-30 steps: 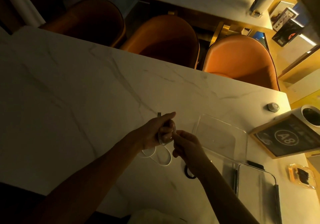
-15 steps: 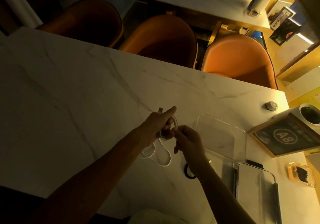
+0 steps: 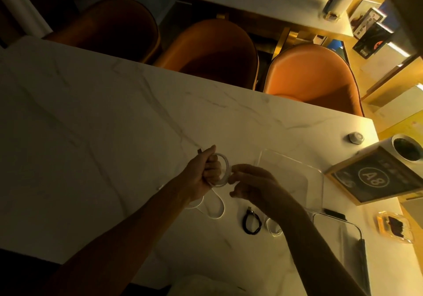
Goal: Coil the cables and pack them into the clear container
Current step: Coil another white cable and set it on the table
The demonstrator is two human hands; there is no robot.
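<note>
a: white cable (image 3: pixel 220 171), part wound. we have its loops bunched in our left hand (image 3: pixel 202 176), fist closed round them with one plug end poking out above the knuckles. our right hand (image 3: pixel 251 187) pinches the ring's right side with curled fingers.

b: and the slack?

a: it hangs below the left fist and lies as a long loop on the marble table (image 3: pixel 114 124), running toward the near edge. so each further wrap has to draw it up and away from us.

b: where does it go after?

a: the clear container (image 3: pixel 295 176) sits just right of the right hand, its long axis slanting from far left to near right. the right hand is nearer, so we judge it the better one for the drop.

b: anything in the way?

a: a black cable (image 3: pixel 251 221), already coiled, lies near the right wrist. its lid (image 3: pixel 343 245), we think, rests toward the near right corner. the table's left side gives plenty of room.
</note>
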